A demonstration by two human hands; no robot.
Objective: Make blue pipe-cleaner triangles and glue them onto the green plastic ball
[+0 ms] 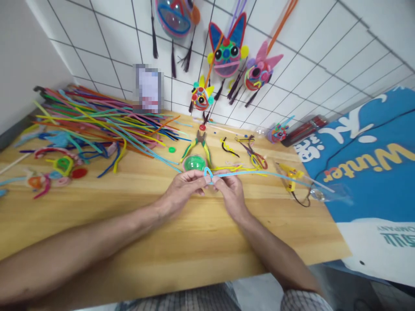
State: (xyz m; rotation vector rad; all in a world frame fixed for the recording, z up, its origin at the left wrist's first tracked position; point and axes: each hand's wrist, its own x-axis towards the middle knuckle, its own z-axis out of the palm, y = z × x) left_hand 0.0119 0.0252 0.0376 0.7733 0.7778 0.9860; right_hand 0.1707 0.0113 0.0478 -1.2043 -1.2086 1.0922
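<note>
Between my two hands a light blue pipe cleaner (249, 172) is bent into a small pointed loop, its long straight end stretching out to the right. My left hand (186, 186) pinches the loop's left side with thumb and fingers. On the right side of the loop, my right hand (229, 190) pinches the same pipe cleaner. Just beyond my fingers sits a clear ball with green inside (194, 163), partly hidden by them. Behind it lie pliers (201, 142) with yellow-green handles, spread apart.
A heap of colourful pipe cleaners (106, 116) covers the back left, with finished pipe-cleaner pieces (61, 166) in front. A yellow glue gun (291, 176) with a black cord lies at right. Decorated masks (227, 56) hang on the white grid wall.
</note>
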